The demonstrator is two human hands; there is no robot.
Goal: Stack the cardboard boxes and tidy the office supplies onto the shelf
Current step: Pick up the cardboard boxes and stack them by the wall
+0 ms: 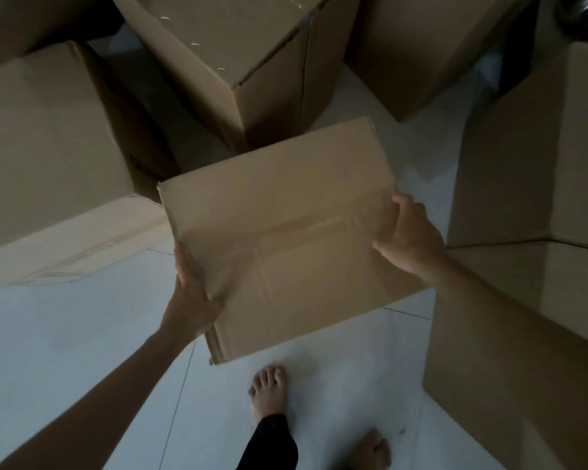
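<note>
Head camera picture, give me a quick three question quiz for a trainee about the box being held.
1. True or false: the left hand and right hand both hold the taped box.
2. The floor is: A carpet, B pale tiles, C wooden boards?
3. Fill in: ___ bare feet show below the box.
Key: 1 true; 2 B; 3 two.

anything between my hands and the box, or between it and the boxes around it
Nothing visible. The left hand grips the held box at its left edge and the right hand grips its right edge. No loose thing shows between it and the tall box behind or the left box.
</note>
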